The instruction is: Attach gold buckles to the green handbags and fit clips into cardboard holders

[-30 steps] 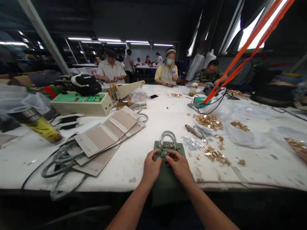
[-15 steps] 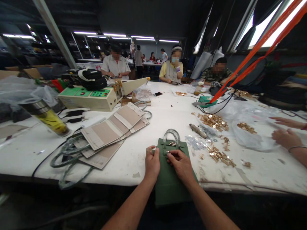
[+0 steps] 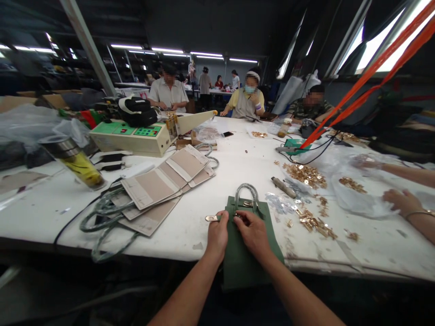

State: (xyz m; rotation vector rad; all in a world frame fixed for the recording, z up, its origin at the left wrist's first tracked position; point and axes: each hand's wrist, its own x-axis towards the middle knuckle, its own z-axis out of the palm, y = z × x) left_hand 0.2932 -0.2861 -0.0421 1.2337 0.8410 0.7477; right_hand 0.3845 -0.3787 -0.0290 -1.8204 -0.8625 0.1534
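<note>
A green handbag (image 3: 249, 256) leans at the table's front edge in front of me, its looped handle (image 3: 247, 188) wrapped in clear film. My left hand (image 3: 218, 233) is closed at the bag's left edge, gripping a strap. The strap's gold metal end plate (image 3: 211, 218) pokes out to the left, past the thumb. On the bag's front, just under the handle, my right hand (image 3: 252, 231) pinches a small metal piece (image 3: 237, 216); fingertips partly cover it. A gold clasp plate (image 3: 248, 203) shows higher up on the bag.
Unfinished bag panels (image 3: 152, 185) with handles are stacked at left, near a tilted tea bottle (image 3: 76, 165) and a beige machine (image 3: 132, 136). Gold fittings (image 3: 307, 175) and a wrapped tool (image 3: 283, 186) lie at right. A co-worker's hands (image 3: 404, 201) touch plastic bags; orange straps (image 3: 370, 90) hang above.
The strap's gold end plate now sticks out left of my left hand. My right hand stays at the bag's front. At right, a co-worker's hands have shifted onto the plastic.
</note>
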